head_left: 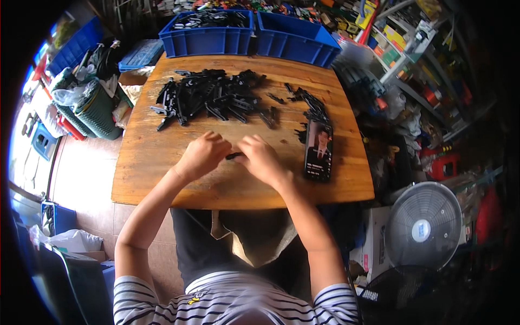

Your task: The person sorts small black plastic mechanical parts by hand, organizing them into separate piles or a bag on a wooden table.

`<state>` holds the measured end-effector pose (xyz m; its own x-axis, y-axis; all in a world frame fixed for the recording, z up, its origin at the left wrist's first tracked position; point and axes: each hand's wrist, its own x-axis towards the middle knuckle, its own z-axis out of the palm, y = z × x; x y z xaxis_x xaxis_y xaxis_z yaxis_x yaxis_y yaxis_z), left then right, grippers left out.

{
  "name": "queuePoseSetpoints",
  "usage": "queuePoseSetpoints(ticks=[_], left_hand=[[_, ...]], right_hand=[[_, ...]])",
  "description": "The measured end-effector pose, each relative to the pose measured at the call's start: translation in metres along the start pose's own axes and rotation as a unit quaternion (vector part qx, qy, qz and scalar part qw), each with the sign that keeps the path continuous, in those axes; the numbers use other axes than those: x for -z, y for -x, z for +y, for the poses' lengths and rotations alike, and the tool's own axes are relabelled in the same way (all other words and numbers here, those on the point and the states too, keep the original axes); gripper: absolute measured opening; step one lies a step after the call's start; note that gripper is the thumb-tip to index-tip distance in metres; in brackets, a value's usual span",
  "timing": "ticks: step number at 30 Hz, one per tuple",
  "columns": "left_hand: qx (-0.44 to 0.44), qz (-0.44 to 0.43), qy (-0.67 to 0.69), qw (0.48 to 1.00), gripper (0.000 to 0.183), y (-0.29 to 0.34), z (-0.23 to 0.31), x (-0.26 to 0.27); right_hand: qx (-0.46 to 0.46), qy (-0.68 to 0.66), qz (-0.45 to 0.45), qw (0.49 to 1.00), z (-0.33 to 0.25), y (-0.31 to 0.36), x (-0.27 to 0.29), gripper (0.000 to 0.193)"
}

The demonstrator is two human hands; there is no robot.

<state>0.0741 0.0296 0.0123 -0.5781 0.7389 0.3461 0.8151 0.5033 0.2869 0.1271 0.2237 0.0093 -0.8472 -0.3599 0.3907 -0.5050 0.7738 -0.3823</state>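
Over the near middle of the wooden table (151, 173), my left hand (205, 155) and my right hand (259, 156) meet with curled fingers. A small black plastic part (233, 156) shows between them, gripped from both sides; its exact kind is too small to make out. Beyond my hands lies a big heap of long, narrow black plastic pieces (208, 97). To the right, a smaller line of black pieces (313, 107) runs down toward a phone (318, 151), which is propped up with its screen lit.
At the table's far edge stand a blue crate (206, 42) full of dark pieces and a second blue crate (295, 46). A round fan (424, 226) is on the right, below cluttered shelves (403, 49). Green baskets (96, 111) stand at the left.
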Motion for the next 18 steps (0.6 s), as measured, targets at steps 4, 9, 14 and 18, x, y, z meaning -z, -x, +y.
queuePoseSetpoints(ticks=[4, 9, 14, 18], left_hand=[[0.067, 0.160, -0.054, 0.983, 0.019, -0.039, -0.040, 0.013], [0.056, 0.175, -0.154, 0.971, 0.036, -0.077, -0.073, -0.017], [0.133, 0.133, -0.153, 0.970, 0.029, -0.075, -0.047, -0.039], [0.092, 0.112, -0.124, 0.982, 0.029, -0.055, -0.019, -0.016]], right_hand=[[-0.019, -0.005, 0.036, 0.999, -0.002, 0.017, -0.005, 0.026], [0.018, -0.012, 0.084, 0.996, -0.006, 0.013, -0.009, 0.015], [-0.035, -0.071, 0.143, 0.987, -0.008, 0.018, -0.005, 0.010], [-0.069, -0.160, 0.147, 0.974, -0.003, 0.026, 0.004, 0.010]])
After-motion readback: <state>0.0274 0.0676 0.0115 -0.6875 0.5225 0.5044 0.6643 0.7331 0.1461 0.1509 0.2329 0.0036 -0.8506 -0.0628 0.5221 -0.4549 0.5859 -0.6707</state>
